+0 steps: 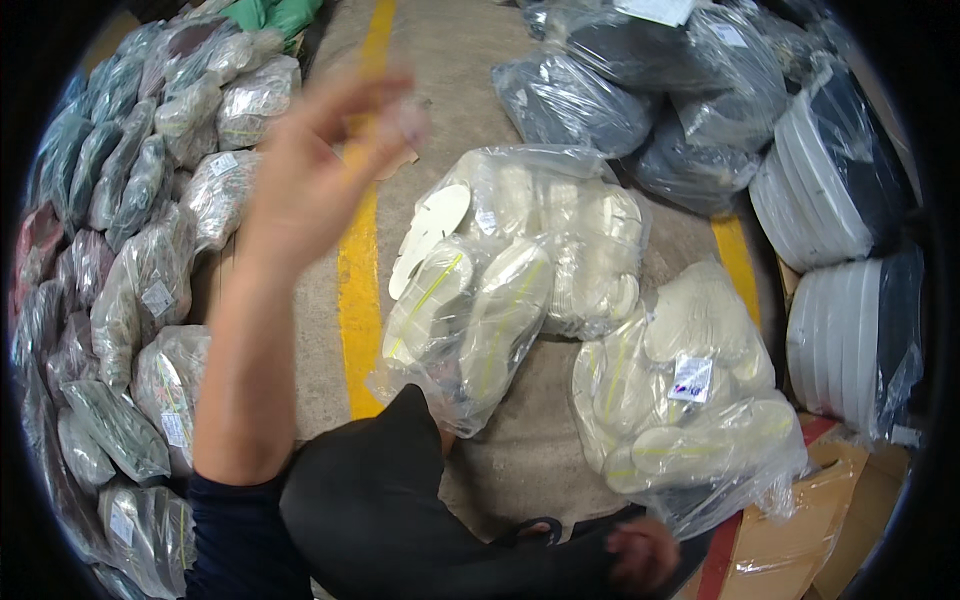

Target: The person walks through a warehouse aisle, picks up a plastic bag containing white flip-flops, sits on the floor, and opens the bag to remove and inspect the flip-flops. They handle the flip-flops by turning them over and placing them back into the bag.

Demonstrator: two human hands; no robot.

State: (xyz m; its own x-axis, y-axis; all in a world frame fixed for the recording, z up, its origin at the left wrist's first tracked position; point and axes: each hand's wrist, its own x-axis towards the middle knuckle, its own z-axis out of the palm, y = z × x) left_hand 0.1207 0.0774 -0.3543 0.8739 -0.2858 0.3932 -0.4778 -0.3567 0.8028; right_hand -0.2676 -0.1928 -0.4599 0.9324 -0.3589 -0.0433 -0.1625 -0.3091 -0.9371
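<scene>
My left hand (345, 150) is raised over the floor at the upper left, blurred by motion. Its thumb and fingers stand apart, with nothing visible between them. My right hand (643, 553) is low at the right by my dark-clad leg, its fingers smeared. In front of me lies a clear plastic bag (470, 310) of cream shoe insoles with yellow-green stripes. Behind it is another bag of stacked cream pieces (575, 235), with a loose cream insole (430, 235) at its left. Nearest my right hand is a labelled bag of insoles (680, 400).
Wrapped bundles (150, 270) are piled along the left. Dark sheets in plastic (580, 100) lie at the far right, above wrapped white-and-dark stacks (815, 190). An open cardboard box (800, 525) stands lower right. A yellow line (358, 290) crosses the concrete floor.
</scene>
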